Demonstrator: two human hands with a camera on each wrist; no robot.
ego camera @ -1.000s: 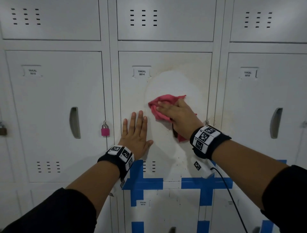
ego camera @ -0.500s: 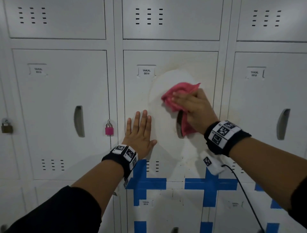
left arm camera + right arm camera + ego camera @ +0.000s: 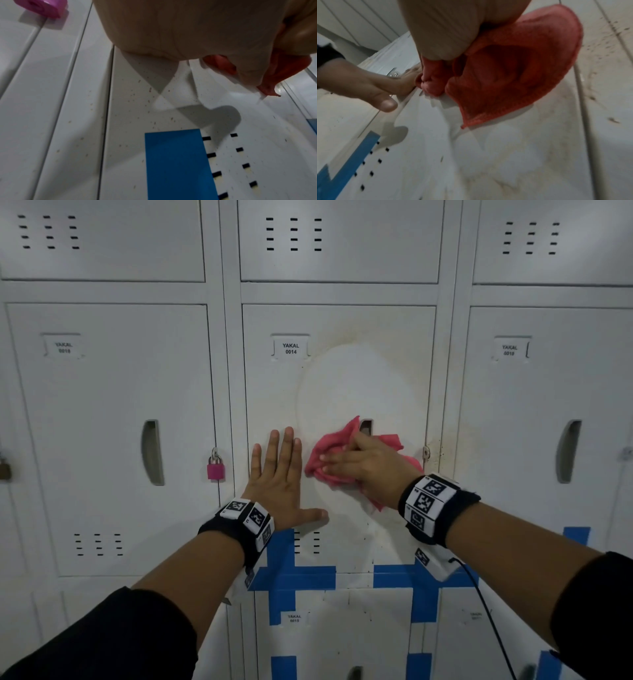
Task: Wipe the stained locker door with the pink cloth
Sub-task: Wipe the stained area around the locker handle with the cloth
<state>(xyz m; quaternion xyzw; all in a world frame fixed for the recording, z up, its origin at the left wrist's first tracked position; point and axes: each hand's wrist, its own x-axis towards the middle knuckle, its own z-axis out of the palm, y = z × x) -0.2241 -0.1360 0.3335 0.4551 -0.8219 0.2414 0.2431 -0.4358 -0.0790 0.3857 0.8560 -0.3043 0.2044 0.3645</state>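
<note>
- Left hand (image 3: 279, 474) flat on the locker door (image 3: 270, 392), fingers straight, holding nothing.
- Right hand (image 3: 368, 463) pressing the bunched pink cloth (image 3: 329, 450) on the door, beside the handle slot (image 3: 365, 426).
- Might snag on that slot.
- Brown ring (image 3: 346, 338) higher up, easy to miss.

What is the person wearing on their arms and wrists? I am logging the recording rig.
Both forearms are bare below pushed-up black sleeves. Each wrist carries a black band with white square tiles printed with black coded markers: left wristband, right wristband. Under the right wrist hangs a small white unit with a thin black cable.
</note>
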